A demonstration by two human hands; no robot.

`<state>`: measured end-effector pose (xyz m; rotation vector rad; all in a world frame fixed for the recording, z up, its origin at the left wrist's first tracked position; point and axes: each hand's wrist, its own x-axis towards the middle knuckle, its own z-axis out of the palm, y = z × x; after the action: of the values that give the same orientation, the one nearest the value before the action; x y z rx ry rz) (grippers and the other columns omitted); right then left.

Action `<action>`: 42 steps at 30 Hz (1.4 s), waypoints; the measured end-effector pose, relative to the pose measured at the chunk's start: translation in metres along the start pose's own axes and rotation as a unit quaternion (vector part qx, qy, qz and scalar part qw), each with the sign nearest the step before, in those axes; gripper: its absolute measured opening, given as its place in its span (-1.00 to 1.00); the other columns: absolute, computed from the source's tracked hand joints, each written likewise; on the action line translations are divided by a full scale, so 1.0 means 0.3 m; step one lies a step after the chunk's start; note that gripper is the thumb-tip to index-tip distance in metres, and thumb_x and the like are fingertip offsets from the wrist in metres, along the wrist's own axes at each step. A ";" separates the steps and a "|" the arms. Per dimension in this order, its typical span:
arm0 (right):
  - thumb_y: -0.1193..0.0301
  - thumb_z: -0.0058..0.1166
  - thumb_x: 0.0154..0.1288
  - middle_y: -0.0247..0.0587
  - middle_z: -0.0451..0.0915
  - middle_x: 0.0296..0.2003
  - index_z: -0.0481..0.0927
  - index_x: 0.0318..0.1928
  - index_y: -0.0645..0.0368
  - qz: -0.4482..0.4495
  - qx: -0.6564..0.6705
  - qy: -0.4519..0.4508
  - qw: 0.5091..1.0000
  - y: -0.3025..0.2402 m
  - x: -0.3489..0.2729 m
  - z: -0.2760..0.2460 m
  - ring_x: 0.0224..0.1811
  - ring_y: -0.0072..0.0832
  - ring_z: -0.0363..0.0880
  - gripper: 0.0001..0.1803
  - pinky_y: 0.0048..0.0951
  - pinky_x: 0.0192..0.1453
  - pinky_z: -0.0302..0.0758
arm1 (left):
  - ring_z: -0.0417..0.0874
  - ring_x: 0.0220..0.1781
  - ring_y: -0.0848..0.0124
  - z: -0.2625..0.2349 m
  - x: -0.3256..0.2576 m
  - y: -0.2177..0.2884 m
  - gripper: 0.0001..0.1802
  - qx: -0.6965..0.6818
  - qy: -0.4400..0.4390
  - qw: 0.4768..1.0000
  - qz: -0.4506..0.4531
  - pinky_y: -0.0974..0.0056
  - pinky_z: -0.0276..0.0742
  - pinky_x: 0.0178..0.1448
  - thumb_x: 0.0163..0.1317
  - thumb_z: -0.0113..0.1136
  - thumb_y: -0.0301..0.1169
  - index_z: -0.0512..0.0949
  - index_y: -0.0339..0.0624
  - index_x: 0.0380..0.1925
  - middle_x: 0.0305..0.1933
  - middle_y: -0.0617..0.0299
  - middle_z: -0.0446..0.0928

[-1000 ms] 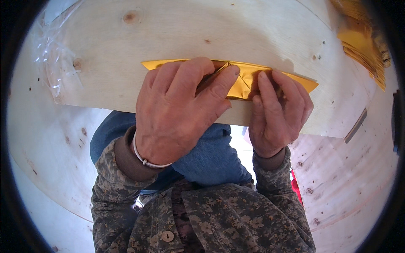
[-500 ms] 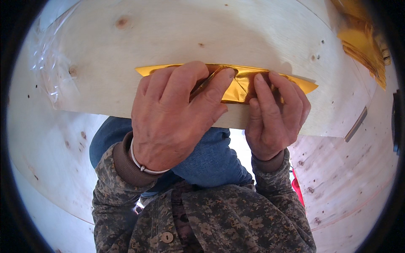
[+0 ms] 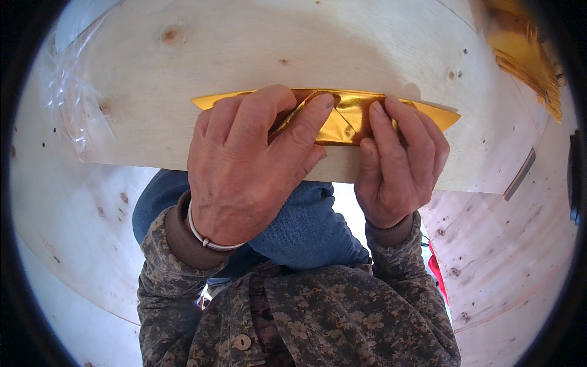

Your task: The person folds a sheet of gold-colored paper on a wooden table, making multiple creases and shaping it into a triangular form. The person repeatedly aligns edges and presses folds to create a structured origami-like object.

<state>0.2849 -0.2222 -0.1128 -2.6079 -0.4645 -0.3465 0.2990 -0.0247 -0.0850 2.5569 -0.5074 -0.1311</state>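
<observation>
A folded sheet of shiny gold foil paper (image 3: pixel 342 116) lies near the front edge of the wooden board, long and narrow, with a pointed tip at each end. Creases run across its middle. My left hand (image 3: pixel 238 162) grips its left part, with the thumb laid on the crease and the fingers bent over the paper. My right hand (image 3: pixel 403 159) has its fingertips pressed on the right part, the thumb at the near edge. What lies beneath the curled fingers is hidden.
Pale wooden board (image 3: pixel 367 43) spreads in front of me. A stack of gold foil paper (image 3: pixel 526 58) sits at the far right. Crumpled clear plastic (image 3: pixel 73 85) lies at the left. A thin dark strip (image 3: pixel 518 175) rests by the board's right front edge.
Both hands keep their hold on the gold foil paper. The left thumb and fingers have shifted slightly left, and the whole view has moved a little.
</observation>
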 end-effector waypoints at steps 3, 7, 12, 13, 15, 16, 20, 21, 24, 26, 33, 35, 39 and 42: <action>0.48 0.35 0.05 -0.13 0.66 0.01 0.74 -0.04 0.25 0.001 -0.009 -0.005 1.000 -0.001 -0.003 0.000 0.03 -0.23 0.58 -0.61 -0.25 0.16 0.48 | 0.56 -0.10 0.25 -0.004 -0.003 0.000 -0.43 -0.013 -0.005 1.000 -0.005 0.24 0.61 -0.06 -0.03 0.48 -0.46 0.69 -0.05 0.09 -0.02 0.16 0.52; 0.47 0.35 0.07 -0.12 0.65 0.02 0.74 -0.01 0.22 0.003 -0.009 -0.003 1.000 -0.002 -0.006 0.006 0.05 -0.23 0.57 -0.60 -0.24 0.18 0.47 | 0.55 -0.11 0.26 0.000 -0.005 -0.008 -0.43 -0.013 0.005 1.000 -0.001 0.24 0.60 -0.06 -0.05 0.49 -0.46 0.69 -0.06 0.09 -0.03 0.16 0.51; 0.46 0.35 0.08 -0.11 0.63 0.04 0.74 0.01 0.19 0.007 -0.014 -0.006 1.000 0.000 -0.013 0.007 0.06 -0.20 0.54 -0.59 -0.23 0.20 0.45 | 0.55 -0.12 0.26 0.002 -0.005 -0.008 -0.43 -0.006 0.007 1.000 0.003 0.24 0.60 -0.07 -0.04 0.49 -0.45 0.69 -0.06 0.09 -0.05 0.17 0.51; 0.46 0.36 0.08 -0.11 0.63 0.03 0.74 0.01 0.18 0.007 -0.015 -0.007 1.000 0.000 -0.015 0.006 0.06 -0.20 0.54 -0.59 -0.23 0.20 0.45 | 0.55 -0.12 0.26 0.000 -0.005 -0.006 -0.43 -0.005 0.003 1.000 0.002 0.24 0.60 -0.07 -0.04 0.49 -0.45 0.69 -0.06 0.09 -0.05 0.17 0.51; 0.46 0.36 0.08 -0.11 0.63 0.03 0.74 0.01 0.18 0.011 -0.011 -0.008 1.000 0.002 -0.017 0.006 0.06 -0.19 0.54 -0.59 -0.23 0.20 0.45 | 0.55 -0.12 0.26 -0.003 -0.004 -0.005 -0.43 -0.004 -0.004 1.000 0.000 0.24 0.60 -0.07 -0.04 0.49 -0.44 0.69 -0.06 0.09 -0.04 0.17 0.51; 0.46 0.36 0.08 -0.12 0.63 0.03 0.74 0.01 0.18 0.006 -0.012 -0.004 1.000 0.003 -0.018 0.007 0.06 -0.19 0.54 -0.59 -0.23 0.20 0.45 | 0.55 -0.12 0.26 -0.003 -0.002 -0.005 -0.43 -0.004 -0.002 1.000 0.000 0.24 0.60 -0.07 -0.04 0.49 -0.44 0.69 -0.06 0.09 -0.04 0.17 0.51; 0.46 0.37 0.07 -0.12 0.63 0.02 0.74 0.01 0.18 0.002 -0.012 0.002 1.000 0.008 -0.020 0.011 0.06 -0.20 0.54 -0.58 -0.22 0.20 0.45 | 0.55 -0.11 0.25 0.000 -0.001 -0.002 -0.43 -0.006 0.001 1.000 -0.002 0.23 0.60 -0.06 -0.04 0.49 -0.43 0.68 -0.06 0.09 -0.04 0.16 0.51; 0.46 0.37 0.07 -0.12 0.63 0.02 0.74 0.01 0.18 0.001 -0.011 0.003 1.000 0.008 -0.020 0.011 0.06 -0.19 0.54 -0.58 -0.22 0.20 0.46 | 0.55 -0.11 0.25 0.000 -0.001 -0.001 -0.43 -0.007 0.001 1.000 -0.001 0.23 0.60 -0.06 -0.03 0.49 -0.43 0.68 -0.06 0.10 -0.03 0.16 0.51; 0.45 0.37 0.06 -0.12 0.63 0.01 0.74 0.01 0.17 0.002 -0.013 0.001 1.000 0.009 -0.019 0.010 0.06 -0.19 0.55 -0.58 -0.23 0.18 0.46 | 0.55 -0.10 0.25 -0.002 -0.001 0.000 -0.43 -0.006 -0.005 1.000 -0.002 0.23 0.60 -0.05 -0.03 0.49 -0.44 0.68 -0.06 0.10 -0.03 0.16 0.51; 0.45 0.38 0.04 -0.12 0.64 0.01 0.75 0.00 0.17 0.003 -0.015 0.003 1.000 0.006 -0.017 0.010 0.05 -0.19 0.55 -0.58 -0.23 0.18 0.47 | 0.55 -0.10 0.24 -0.003 0.000 0.001 -0.43 -0.006 -0.006 1.000 -0.006 0.23 0.60 -0.05 -0.02 0.49 -0.44 0.68 -0.05 0.10 -0.03 0.15 0.51; 0.45 0.37 -0.01 -0.12 0.64 0.01 0.76 -0.04 0.18 -0.002 -0.019 0.011 1.000 0.007 -0.013 0.006 0.03 -0.20 0.55 -0.58 -0.24 0.16 0.47 | 0.55 -0.08 0.24 0.001 0.000 0.005 -0.44 -0.005 0.001 1.000 -0.006 0.24 0.62 -0.06 -0.03 0.49 -0.46 0.69 -0.05 0.09 -0.03 0.15 0.51; 0.45 0.37 -0.01 -0.13 0.64 0.01 0.76 -0.04 0.18 -0.003 -0.014 0.016 1.000 0.009 -0.015 0.011 0.04 -0.21 0.55 -0.58 -0.23 0.17 0.47 | 0.55 -0.08 0.24 0.002 -0.001 0.003 -0.43 0.007 0.001 1.000 0.001 0.24 0.62 -0.06 -0.03 0.49 -0.46 0.69 -0.06 0.09 -0.03 0.15 0.51; 0.46 0.37 0.00 -0.13 0.64 0.01 0.76 -0.04 0.18 -0.007 -0.017 0.020 1.000 0.014 -0.018 0.017 0.05 -0.21 0.54 -0.58 -0.23 0.18 0.47 | 0.55 -0.08 0.24 0.006 -0.001 0.002 -0.43 0.001 0.002 1.000 0.000 0.24 0.62 -0.07 -0.04 0.49 -0.46 0.69 -0.05 0.09 -0.03 0.15 0.51; 0.46 0.36 0.00 -0.12 0.64 0.01 0.75 -0.03 0.18 -0.004 -0.019 0.015 1.000 0.013 -0.018 0.013 0.06 -0.20 0.54 -0.58 -0.23 0.18 0.47 | 0.55 -0.08 0.25 0.004 -0.001 0.002 -0.43 -0.005 0.003 1.000 -0.002 0.24 0.62 -0.07 -0.03 0.49 -0.45 0.69 -0.06 0.10 -0.03 0.15 0.51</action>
<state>0.2821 -0.2249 -0.1195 -2.6350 -0.4637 -0.3997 0.2982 -0.0257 -0.0859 2.5474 -0.4987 -0.1275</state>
